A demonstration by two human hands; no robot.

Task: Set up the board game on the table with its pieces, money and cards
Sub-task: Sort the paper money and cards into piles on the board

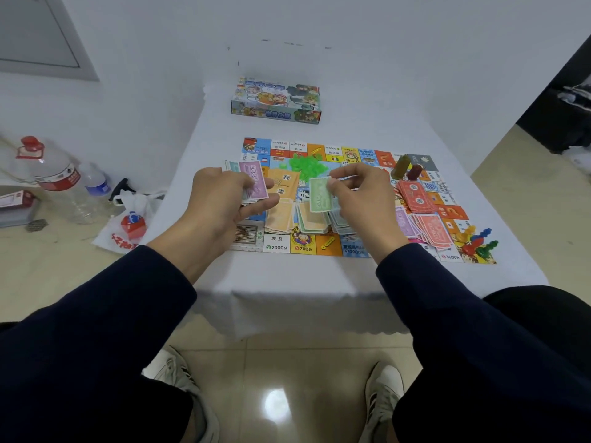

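Note:
The colourful game board [323, 247] lies flat on the white table. My left hand [220, 199] grips a stack of paper money with a purple 5000 note [254, 180] on top. My right hand [361, 193] pinches a single green note [319, 195] above sorted piles of orange [279, 215], green [311, 223] and bluish notes on the board. Purple notes and red notes [431, 231] lie to the right. A red card stack [415, 196], green plastic houses [305, 164], two tall blocks [406, 169] and coloured pawns [476, 243] also sit on the board.
The game box [276, 100] stands at the table's far end by the wall. On the floor to the left are a large water bottle [54, 177], a small bottle [96, 183] and a white plastic bag [128, 219]. The table's near edge [287, 292] is close to my knees.

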